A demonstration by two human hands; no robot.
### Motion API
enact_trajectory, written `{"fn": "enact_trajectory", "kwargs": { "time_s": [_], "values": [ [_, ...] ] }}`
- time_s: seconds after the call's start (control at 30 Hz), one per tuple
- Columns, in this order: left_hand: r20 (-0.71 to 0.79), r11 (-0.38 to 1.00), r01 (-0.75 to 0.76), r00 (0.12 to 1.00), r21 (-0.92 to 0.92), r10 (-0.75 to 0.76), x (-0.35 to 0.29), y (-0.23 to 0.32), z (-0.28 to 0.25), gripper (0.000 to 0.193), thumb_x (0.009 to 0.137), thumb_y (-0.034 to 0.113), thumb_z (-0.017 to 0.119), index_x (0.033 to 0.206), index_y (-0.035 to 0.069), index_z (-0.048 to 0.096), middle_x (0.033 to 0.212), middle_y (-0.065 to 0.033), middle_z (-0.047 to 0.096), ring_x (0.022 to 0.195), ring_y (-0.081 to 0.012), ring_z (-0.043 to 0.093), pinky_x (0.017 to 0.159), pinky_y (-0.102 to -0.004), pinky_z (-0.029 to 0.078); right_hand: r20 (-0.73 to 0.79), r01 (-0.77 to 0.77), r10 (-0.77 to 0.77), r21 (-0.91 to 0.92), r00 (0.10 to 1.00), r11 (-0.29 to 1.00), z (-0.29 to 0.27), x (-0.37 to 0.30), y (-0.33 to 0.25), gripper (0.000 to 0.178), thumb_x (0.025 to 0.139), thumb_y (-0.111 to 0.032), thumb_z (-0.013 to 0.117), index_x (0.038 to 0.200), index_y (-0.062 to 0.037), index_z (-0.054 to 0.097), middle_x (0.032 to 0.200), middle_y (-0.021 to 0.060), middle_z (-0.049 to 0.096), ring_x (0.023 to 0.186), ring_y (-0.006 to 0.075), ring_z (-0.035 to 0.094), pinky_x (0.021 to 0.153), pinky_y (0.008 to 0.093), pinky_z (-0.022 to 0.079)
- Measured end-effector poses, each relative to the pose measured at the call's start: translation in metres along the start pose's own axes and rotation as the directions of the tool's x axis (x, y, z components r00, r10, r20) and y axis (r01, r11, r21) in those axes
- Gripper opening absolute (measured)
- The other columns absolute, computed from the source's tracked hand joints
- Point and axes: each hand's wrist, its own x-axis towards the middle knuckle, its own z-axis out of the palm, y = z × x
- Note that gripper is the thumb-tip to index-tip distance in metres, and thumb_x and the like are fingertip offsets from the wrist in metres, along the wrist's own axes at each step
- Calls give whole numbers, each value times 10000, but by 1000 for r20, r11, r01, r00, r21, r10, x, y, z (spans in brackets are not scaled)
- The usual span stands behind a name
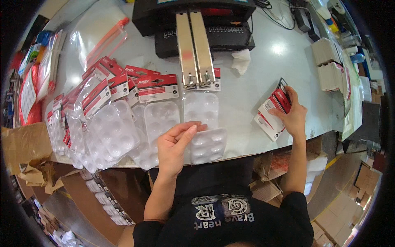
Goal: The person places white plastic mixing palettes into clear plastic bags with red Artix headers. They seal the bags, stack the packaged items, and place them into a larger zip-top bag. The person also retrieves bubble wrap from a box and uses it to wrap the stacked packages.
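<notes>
My left hand (pixel 177 146) is closed, thumb and fingers pinched at the upper edge of a white plastic paint palette (pixel 208 147) with round wells, at the table's front edge. Just beyond it lies another palette (pixel 200 106) in a clear bag, its red and white header card (pixel 217 80) partly hidden under two metal arms (pixel 193 49) of a black machine (pixel 144 16). To the right, my right hand (pixel 294 113) grips a small stack of red and white header cards (pixel 273 108) resting on the table, thumb on the near side and fingers curled over the far edge.
Several bagged palettes with header cards (pixel 119 127) are heaped at the left. Clear bags (pixel 96 31) lie behind them. A crumpled white tissue (pixel 241 61) sits right of the machine. Banded card stacks (pixel 331 61) stand at the right. Cardboard boxes (pixel 98 201) are below the table edge.
</notes>
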Motion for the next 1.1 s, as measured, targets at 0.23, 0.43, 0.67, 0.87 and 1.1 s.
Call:
{"fn": "enact_trajectory", "kwargs": {
  "time_s": [0.23,0.43,0.67,0.87,1.1],
  "values": [
    [-8,999,-25,1000,47,25,-6,4,-1,265,922,137,569,1057,-86,617,972,-216,676,889,-261,670,844,-345,509,38,25,-23,-68,999,997,1,8,15,1112,529,-575,808,1394,-49,348,1168,121,621,1076,256,569,984,416,290],
    [36,1000,21,999,5,-21,-8,5,8,282,939,141,538,1091,-86,605,1003,-200,674,928,-231,659,856,-323,504,-104,18,-26,-79,994,997,-3,-14,-10,815,632,-432,812,1270,-23,512,943,114,692,924,231,597,925,337,358],
    [77,977,-37,997,211,21,-22,12,19,233,946,128,534,1079,-53,595,1015,-129,693,931,-131,638,828,-251,492,90,116,-226,646,970,754,-42,-43,-103,365,822,-183,702,1101,15,575,823,89,660,713,113,613,638,258,497],
    [83,915,-138,990,379,115,-28,9,20,169,936,145,563,973,-4,635,839,-76,709,737,-71,618,669,-224,479,211,360,-562,582,800,730,-17,-32,-148,240,789,-184,734,882,-3,607,657,108,598,554,177,540,542,271,427],
    [29,903,-102,995,418,99,-29,-1,18,163,915,167,608,910,9,648,656,-14,620,572,-32,458,524,-210,382,288,381,-628,592,723,710,-17,-28,-139,227,785,-192,733,840,-14,603,639,129,588,534,266,542,519,302,414]
  ]
}}
